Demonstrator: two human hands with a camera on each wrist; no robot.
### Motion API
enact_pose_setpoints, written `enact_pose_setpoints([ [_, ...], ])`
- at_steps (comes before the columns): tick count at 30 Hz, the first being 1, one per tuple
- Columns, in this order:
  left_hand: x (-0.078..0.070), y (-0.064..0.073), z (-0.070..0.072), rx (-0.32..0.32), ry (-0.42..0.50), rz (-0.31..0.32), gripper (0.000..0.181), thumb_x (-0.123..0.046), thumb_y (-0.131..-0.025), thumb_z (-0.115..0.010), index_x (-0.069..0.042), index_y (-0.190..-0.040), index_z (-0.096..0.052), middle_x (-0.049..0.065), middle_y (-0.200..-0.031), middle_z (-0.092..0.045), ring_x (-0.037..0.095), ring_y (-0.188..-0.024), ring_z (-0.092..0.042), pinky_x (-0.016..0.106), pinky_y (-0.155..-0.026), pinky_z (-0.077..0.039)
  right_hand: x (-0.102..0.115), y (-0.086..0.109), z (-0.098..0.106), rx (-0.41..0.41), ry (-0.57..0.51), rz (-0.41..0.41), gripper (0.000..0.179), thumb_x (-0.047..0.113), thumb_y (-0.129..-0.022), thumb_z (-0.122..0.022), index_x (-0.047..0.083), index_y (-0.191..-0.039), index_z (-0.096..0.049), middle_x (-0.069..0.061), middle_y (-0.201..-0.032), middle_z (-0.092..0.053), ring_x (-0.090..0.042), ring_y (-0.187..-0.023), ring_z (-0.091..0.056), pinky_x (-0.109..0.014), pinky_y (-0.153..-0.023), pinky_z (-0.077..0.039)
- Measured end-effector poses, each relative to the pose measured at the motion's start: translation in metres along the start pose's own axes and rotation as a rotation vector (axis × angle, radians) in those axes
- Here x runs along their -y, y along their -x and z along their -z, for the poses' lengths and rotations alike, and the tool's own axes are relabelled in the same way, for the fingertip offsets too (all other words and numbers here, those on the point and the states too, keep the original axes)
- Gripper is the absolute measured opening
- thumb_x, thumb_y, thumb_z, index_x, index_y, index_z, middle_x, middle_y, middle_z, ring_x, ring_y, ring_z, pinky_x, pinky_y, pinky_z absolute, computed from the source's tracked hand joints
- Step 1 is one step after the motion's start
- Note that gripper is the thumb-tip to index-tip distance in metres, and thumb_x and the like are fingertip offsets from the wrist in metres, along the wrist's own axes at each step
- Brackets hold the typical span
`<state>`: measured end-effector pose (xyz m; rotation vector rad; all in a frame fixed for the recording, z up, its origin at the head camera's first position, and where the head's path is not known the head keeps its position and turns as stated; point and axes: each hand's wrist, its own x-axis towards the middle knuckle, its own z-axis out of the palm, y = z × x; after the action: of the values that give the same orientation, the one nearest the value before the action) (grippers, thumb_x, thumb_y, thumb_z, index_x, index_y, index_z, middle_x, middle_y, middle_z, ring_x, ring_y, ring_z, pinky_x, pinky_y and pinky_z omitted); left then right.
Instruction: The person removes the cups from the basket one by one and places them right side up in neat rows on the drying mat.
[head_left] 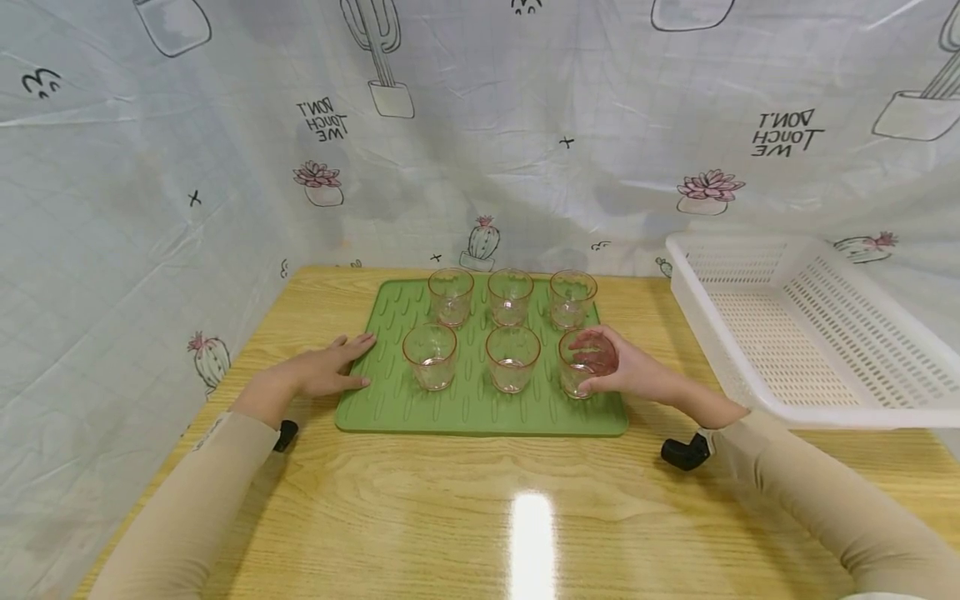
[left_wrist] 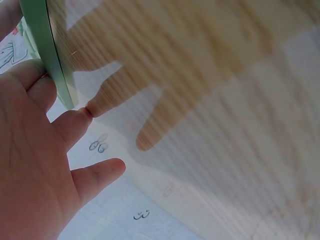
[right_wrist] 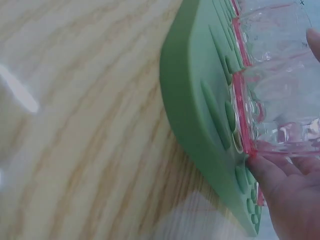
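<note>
My right hand (head_left: 626, 367) grips the front right glass (head_left: 573, 382), a clear tumbler with a pink-red edge, thumb on its near side and fingers around the far side. In the right wrist view, fingertips lie against the side of a clear glass (right_wrist: 290, 105) close to the mat. My left hand (head_left: 322, 367) is spread at the left edge of the green ribbed drying mat (head_left: 465, 417), its fingertips on the mat. Other matching glasses stand on it in two rows, among them the front middle glass (head_left: 513, 362) and front left glass (head_left: 431, 360).
A white perforated plastic basket (head_left: 720, 354) stands to the right on the wooden table (head_left: 405, 508). Behind and to the left hangs a pale curtain (head_left: 562, 192) printed with cacti. Black fittings (head_left: 684, 452) show below the wrists.
</note>
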<state>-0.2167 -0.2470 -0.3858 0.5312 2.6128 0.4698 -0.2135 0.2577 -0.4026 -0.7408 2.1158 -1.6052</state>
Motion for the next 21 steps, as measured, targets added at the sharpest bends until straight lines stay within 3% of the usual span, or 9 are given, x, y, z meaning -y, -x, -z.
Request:
enact_pose_setpoints([
  [5, -0.0017, 0.0002, 0.0009, 0.002, 0.001, 0.004, 0.087, -0.045, -0.105, -0.058, -0.008, -0.166, -0.009, 0.023, -0.169, -0.005, 0.053, -0.151, 0.003, 0.079, -0.110, -0.012, -0.0017, 0.0013, 0.0031, 0.021, 0.004, 0.000, 0.084, 0.001, -0.089, -0.080, -0.010, -0.152, -0.024, -0.036, -0.152, -0.037, -0.051, -0.139, -0.041, -0.031, -0.108, -0.045],
  [21, -0.0010, 0.0000, 0.0000, -0.008, -0.008, -0.016, 0.085, -0.043, -0.105, -0.058, -0.005, -0.165, -0.011, 0.025, -0.168, -0.007, 0.054, -0.150, 0.001, 0.079, -0.110, -0.011, -0.0014, 0.0034, 0.0041, 0.029, 0.001, 0.002, 0.090, -0.003, -0.089, -0.078, -0.009, -0.155, -0.017, -0.039, -0.152, -0.035, -0.054, -0.139, -0.039, -0.025, -0.103, -0.048],
])
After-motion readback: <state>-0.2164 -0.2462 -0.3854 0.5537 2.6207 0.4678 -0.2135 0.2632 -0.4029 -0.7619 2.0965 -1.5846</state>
